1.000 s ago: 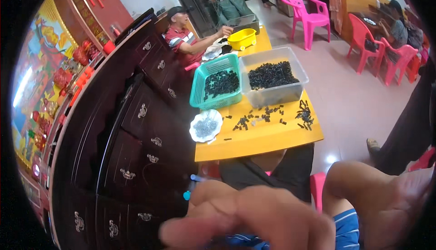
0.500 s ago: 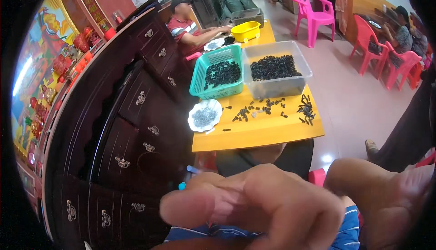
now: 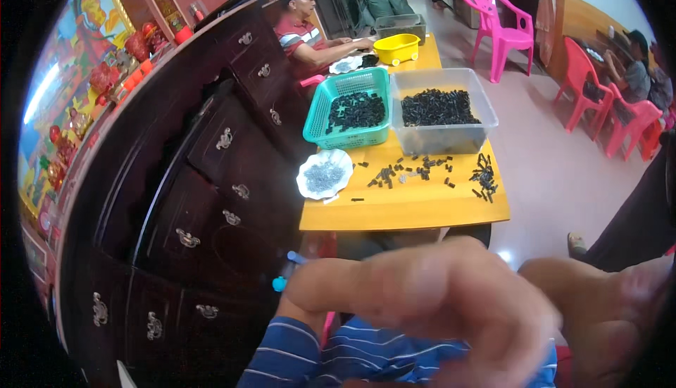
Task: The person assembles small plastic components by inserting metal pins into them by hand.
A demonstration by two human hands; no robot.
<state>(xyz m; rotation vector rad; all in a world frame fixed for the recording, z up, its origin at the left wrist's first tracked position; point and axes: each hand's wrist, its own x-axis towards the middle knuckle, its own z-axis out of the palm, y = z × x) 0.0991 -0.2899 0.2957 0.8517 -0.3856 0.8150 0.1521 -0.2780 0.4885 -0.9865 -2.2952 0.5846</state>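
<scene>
Black pcs [image 3: 440,108], short & tube-like, are mostly heaped in the clear tub [image 3: 445,141] on the yellow worktop [image 3: 394,212]; smaller heap in the green basket [image 3: 348,139] just L of it. Loose ones lie scattered nearer the front edge, w/ a thicker clump twd the R side. White scalloped plate [image 3: 343,163] w/ tiny clear bits [image 3: 324,174] sits front L. One blurred hand [image 3: 479,296] is over the striped blue shorts [image 3: 394,342], well apart from the pcs, fingers curled; can't tell if they're pinching anything, or if it's L or R.

A dark cabinet [image 3: 179,198] stands left — a pink chair [image 3: 512,36], right.
</scene>
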